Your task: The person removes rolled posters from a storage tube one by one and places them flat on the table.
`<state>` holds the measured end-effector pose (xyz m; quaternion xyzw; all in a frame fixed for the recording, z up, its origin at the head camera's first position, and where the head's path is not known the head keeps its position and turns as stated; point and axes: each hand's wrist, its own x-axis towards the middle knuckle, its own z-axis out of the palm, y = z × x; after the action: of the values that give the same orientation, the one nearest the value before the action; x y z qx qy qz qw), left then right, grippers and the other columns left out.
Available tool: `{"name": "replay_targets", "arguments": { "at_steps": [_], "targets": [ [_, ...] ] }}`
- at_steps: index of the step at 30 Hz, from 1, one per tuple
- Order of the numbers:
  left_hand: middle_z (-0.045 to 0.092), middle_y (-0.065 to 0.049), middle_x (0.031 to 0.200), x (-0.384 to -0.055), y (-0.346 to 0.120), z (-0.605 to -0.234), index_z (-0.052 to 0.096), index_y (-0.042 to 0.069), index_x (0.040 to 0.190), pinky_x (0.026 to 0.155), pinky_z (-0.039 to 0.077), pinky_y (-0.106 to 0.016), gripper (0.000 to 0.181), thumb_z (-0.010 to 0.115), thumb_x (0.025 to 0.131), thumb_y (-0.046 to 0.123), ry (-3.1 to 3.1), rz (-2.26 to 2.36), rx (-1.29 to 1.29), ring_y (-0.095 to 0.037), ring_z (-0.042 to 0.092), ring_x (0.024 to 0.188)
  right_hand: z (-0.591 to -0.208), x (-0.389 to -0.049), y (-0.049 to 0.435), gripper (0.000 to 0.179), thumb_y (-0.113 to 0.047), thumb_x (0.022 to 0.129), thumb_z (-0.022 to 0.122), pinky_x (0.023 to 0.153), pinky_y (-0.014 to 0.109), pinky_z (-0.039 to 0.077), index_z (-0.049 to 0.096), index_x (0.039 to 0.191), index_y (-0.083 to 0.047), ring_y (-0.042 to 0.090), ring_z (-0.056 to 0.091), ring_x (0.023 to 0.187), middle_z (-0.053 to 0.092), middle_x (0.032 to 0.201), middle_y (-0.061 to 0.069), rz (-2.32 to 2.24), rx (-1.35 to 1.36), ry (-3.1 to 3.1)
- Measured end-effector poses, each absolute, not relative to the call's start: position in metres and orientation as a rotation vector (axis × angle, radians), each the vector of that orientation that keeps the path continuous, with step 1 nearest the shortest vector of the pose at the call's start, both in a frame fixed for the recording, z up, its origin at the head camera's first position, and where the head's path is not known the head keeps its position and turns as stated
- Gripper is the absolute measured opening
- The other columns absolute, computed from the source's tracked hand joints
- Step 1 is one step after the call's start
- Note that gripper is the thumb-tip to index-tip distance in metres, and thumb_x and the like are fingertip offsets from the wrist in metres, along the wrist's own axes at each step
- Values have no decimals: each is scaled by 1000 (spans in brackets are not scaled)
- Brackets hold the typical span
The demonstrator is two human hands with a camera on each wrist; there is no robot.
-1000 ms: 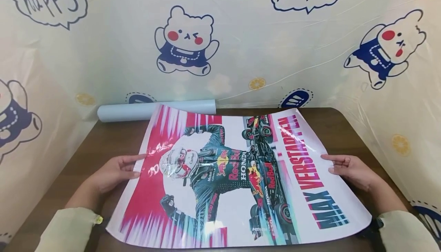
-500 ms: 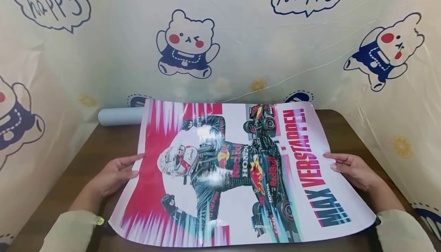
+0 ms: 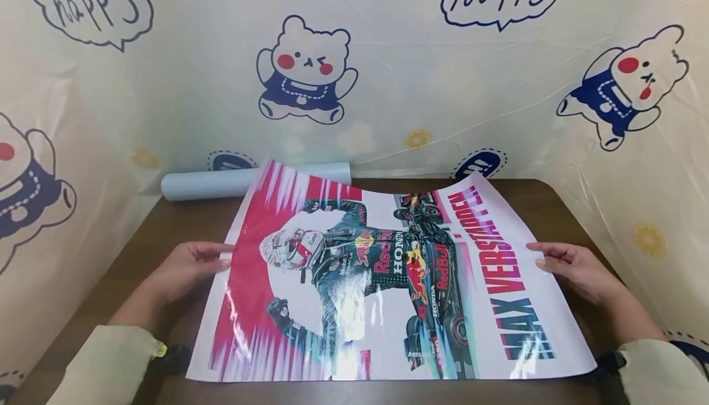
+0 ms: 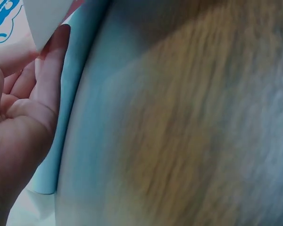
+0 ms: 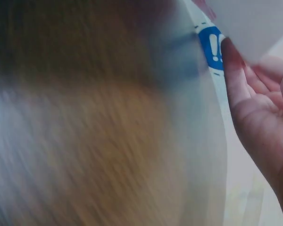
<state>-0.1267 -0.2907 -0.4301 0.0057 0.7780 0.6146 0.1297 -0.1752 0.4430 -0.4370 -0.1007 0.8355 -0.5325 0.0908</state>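
A glossy poster (image 3: 382,257) spreads sideways above the brown table, its middle sagging between the raised side edges. It shows a racing driver in a helmet, a race car and large lettering. My left hand (image 3: 188,269) pinches its left edge between thumb and fingers. At the opposite edge my right hand (image 3: 576,269) pinches it the same way. In the left wrist view, thumb and fingers of the left hand (image 4: 28,103) meet on a pale poster corner. The right wrist view has the right hand (image 5: 264,99) gripping the poster's white edge (image 5: 254,28).
A pale blue roll (image 3: 210,184) lies along the far left edge of the brown table (image 3: 559,214), partly behind the poster. Behind the table hangs a curtain (image 3: 399,72) printed with cartoon bears, close around both sides.
The poster's far edge rose over the roll, then dropped back, uncovering more of it again. Its middle now sags more and its near edge lies flatter. Both hands keep their pinch.
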Motion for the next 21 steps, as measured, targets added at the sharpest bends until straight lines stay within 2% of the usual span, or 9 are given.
{"name": "replay_targets", "arguments": {
  "at_steps": [5, 8, 11, 14, 17, 21],
  "targets": [
    [66, -17, 119, -124, -296, -426, 50, 11, 142, 82, 51, -59, 52, 65, 93, 6, 2101, 1780, 181, -47, 65, 101, -428, -175, 451, 57, -3, 92, 65, 82, 35, 55, 46, 146, -12, 18, 69, 101, 68, 116, -11, -1592, -398, 2311],
    [66, -17, 119, -125, -299, -428, 49, 10, 143, 82, 50, -61, 52, 62, 93, 2, 2067, 1792, 237, -48, 64, 101, -428, -176, 455, 56, 0, 92, 63, 83, 36, 55, 49, 145, -14, 21, 69, 102, 69, 116, -6, -1595, -443, 2249],
    [67, -16, 117, -127, -299, -432, 53, 11, 140, 82, 50, -60, 48, 63, 93, 4, 2085, 1800, 219, -47, 64, 101, -431, -177, 457, 47, -5, 93, 63, 82, 34, 56, 56, 139, -13, 23, 70, 98, 72, 111, -3, -1546, -420, 2292],
    [68, -17, 114, -127, -298, -436, 57, 9, 136, 81, 52, -58, 45, 66, 92, 7, 2129, 1792, 189, -46, 65, 99, -433, -178, 457, 40, -11, 94, 65, 81, 31, 56, 59, 132, -3, 21, 71, 94, 73, 107, -2, -1475, -369, 2401],
    [69, -18, 110, -127, -295, -437, 61, 7, 131, 79, 53, -57, 40, 68, 92, 11, 2195, 1755, 167, -46, 67, 95, -432, -178, 455, 43, -17, 93, 67, 78, 31, 56, 58, 127, 7, 20, 70, 90, 73, 105, 4, -1399, -316, 2518],
    [71, -18, 105, -127, -291, -435, 66, 1, 124, 76, 56, -52, 37, 71, 91, 17, 2309, 1673, 144, -42, 69, 90, -432, -178, 448, 47, -23, 92, 70, 75, 29, 56, 60, 125, 9, 20, 70, 84, 71, 104, 15, -1295, -251, 2637]
  ]
}}
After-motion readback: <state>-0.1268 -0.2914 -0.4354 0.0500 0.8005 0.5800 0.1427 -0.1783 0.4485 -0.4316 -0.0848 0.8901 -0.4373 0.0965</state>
